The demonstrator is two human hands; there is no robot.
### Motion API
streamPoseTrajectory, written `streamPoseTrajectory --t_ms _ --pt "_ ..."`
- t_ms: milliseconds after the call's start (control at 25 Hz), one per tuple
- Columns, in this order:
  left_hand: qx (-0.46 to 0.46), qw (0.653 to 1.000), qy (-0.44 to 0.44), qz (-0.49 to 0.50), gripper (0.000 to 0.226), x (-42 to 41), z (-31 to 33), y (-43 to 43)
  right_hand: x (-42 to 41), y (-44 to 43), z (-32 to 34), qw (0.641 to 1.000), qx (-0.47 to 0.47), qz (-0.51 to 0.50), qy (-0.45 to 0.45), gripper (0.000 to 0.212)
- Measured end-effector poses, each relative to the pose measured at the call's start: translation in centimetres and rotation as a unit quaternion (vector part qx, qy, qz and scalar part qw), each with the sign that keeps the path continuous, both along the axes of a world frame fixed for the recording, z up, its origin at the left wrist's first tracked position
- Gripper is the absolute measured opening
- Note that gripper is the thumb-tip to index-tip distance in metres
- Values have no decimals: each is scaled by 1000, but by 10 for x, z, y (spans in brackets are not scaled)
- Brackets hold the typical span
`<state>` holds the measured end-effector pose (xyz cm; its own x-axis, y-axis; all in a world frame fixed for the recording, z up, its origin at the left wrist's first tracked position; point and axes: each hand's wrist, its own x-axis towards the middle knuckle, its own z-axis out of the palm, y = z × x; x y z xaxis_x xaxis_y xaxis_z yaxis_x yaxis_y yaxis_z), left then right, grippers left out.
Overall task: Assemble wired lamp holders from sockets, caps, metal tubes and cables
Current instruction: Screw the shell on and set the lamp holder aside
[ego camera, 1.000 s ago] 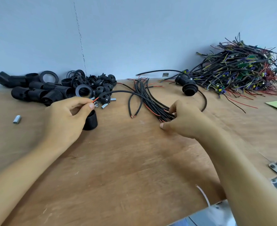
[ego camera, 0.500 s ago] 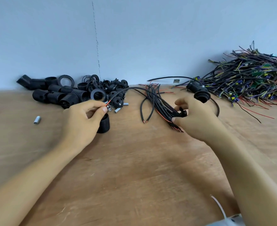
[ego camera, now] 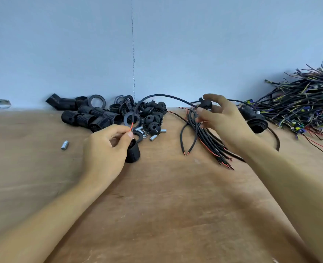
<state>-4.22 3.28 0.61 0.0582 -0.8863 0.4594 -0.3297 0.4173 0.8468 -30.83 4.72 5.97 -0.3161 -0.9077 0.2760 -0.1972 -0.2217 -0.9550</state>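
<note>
My left hand [ego camera: 107,149] pinches the red stripped end of a black cable [ego camera: 157,96] between thumb and forefinger, and a black socket [ego camera: 133,152] stands on the table under its fingers. The cable arches up and over to my right hand [ego camera: 221,120], which holds a black cap [ego camera: 204,105] threaded on it, raised above the table. A bundle of loose black cables [ego camera: 206,141] lies below my right hand.
Black sockets, rings and caps are heaped [ego camera: 107,114] against the wall at the left, with small metal tubes [ego camera: 64,145] nearby. An assembled lamp holder [ego camera: 255,124] lies behind my right hand. A tangle of coloured wires [ego camera: 307,103] fills the far right.
My right hand has lifted off the cable bundle with the cap, raising the cable into an arch. My left hand still pinches the wire end over the socket.
</note>
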Motion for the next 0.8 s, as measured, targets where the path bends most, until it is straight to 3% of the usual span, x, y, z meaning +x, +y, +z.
streamPoseTrajectory --t_ms 120,320,560,800 --pt "2 1000 8 -4 24 -1 -1 3 15 -20 -4 985 -8 13 -171 33" --pt "25 999 30 -16 10 -1 -4 -1 13 -37 -4 941 -24 -15 -336 25" --pt "28 999 25 -39 11 -1 -4 0 5 -49 3 887 -34 -41 -459 31" --pt "26 999 11 -39 11 0 -4 0 11 -51 -6 846 15 -35 -531 34"
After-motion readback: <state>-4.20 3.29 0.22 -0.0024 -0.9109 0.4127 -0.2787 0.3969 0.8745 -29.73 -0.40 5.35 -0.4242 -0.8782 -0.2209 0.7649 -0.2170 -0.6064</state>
